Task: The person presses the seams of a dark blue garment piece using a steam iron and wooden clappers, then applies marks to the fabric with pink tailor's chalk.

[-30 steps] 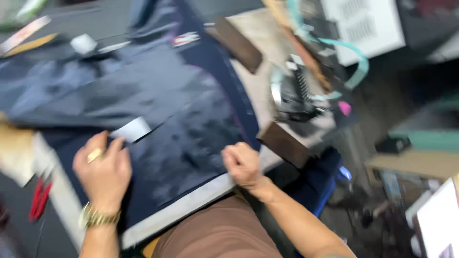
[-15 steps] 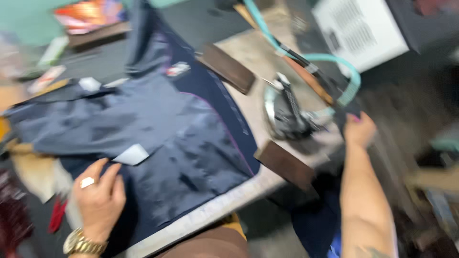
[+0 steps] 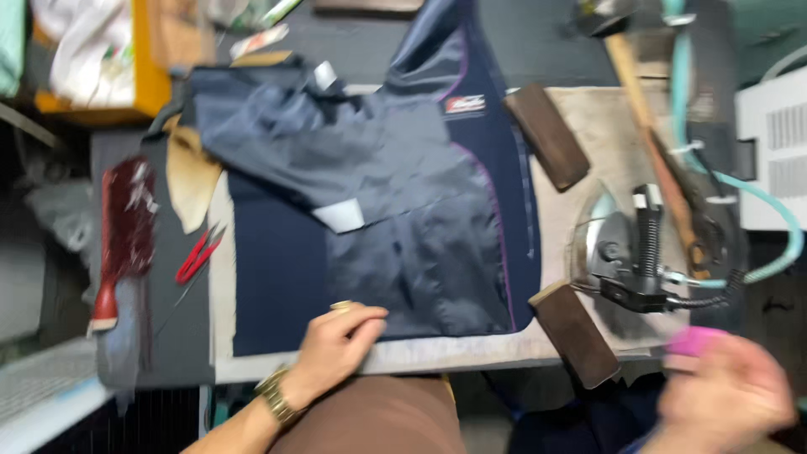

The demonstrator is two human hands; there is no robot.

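A dark bench (image 3: 588,50) fills the middle of the frame, with a pale padded cover (image 3: 605,143) on its right half. At the upper left stand an orange box (image 3: 143,59) and pale bags. On the left of the bench lie a red-handled brush (image 3: 126,235) and small red snips (image 3: 197,252).

The left hand (image 3: 336,345), at the lower middle, lies flat with fingers loosely spread and slightly curled, pressing on the near edge of the navy jacket (image 3: 387,193); it grips nothing. The right hand (image 3: 723,395), lower right, is blurred, so its fingers cannot be read; it hovers just below the steam iron (image 3: 639,252).

The jacket lies spread lining-up across the bench's centre, with purple piping and a small white patch (image 3: 340,217). Two brown wooden blocks (image 3: 546,134) sit at its right edge.
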